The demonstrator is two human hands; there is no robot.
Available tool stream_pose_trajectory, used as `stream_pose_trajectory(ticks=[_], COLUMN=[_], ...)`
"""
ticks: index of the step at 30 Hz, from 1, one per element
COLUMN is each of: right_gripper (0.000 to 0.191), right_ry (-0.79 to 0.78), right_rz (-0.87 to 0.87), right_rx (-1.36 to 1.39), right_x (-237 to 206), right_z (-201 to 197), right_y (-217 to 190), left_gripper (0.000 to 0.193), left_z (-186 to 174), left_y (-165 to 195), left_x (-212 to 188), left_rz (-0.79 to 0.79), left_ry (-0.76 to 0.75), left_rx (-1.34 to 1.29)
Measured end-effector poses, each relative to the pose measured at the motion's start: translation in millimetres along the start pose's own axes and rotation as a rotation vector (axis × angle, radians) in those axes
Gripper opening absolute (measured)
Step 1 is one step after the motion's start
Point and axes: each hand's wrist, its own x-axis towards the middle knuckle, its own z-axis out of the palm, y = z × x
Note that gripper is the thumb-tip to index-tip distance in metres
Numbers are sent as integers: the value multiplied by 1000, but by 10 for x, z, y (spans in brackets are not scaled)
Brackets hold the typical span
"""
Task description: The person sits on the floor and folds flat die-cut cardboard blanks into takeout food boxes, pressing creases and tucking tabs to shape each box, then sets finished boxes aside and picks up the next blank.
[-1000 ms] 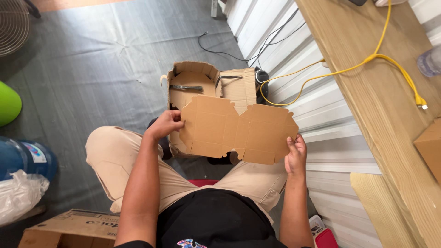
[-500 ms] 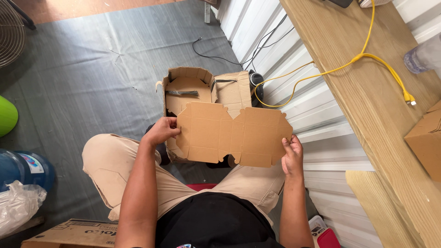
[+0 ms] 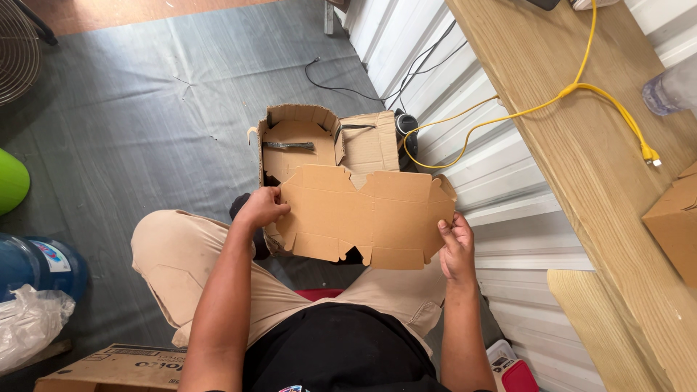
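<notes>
Head view, hands: A seated person holds a flat die-cut cardboard blank [image 3: 367, 218] over the lap, the left hand [image 3: 261, 208] pinching its left edge and the right hand [image 3: 456, 247] gripping its right edge, fingers curled over the board.
Head view, the blank: It lies unfolded, level and facing up, with scored panels, tabs and notched corners showing; no panel is yet raised.
Head view, work done: Just beyond the blank, on the grey floor mat [image 3: 145, 123], stands a partly formed cardboard box [image 3: 305, 141] with its walls up and its top open. By the look of it, one box is shaped and the one in hand has its whole folding left.
Head view, surroundings: A wooden bench [image 3: 581, 145] runs along a corrugated metal wall [image 3: 465, 131], with a yellow cable [image 3: 537, 109] trailing across both.
Head view, hard to make out: The blank covers the near side of the formed box and the floor between the knees. A dark strip [image 3: 289, 146] inside the box cannot be identified. A further carton at the bottom left and a box on the bench are cut off by the frame edges.
</notes>
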Motion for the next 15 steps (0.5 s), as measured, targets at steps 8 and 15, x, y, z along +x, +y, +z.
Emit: stream_pose_trajectory(ticks=[8, 15], right_gripper=[21, 22], right_ry=[21, -2], right_rz=[-27, -27], right_rx=[-20, -12], right_x=[-18, -37], right_z=[-100, -41], right_y=[-157, -59], left_gripper=[28, 28], left_z=[38, 97], left_y=[-1, -15], left_x=[73, 69], left_rz=[137, 102], left_ry=[-79, -9], left_rx=[-229, -202])
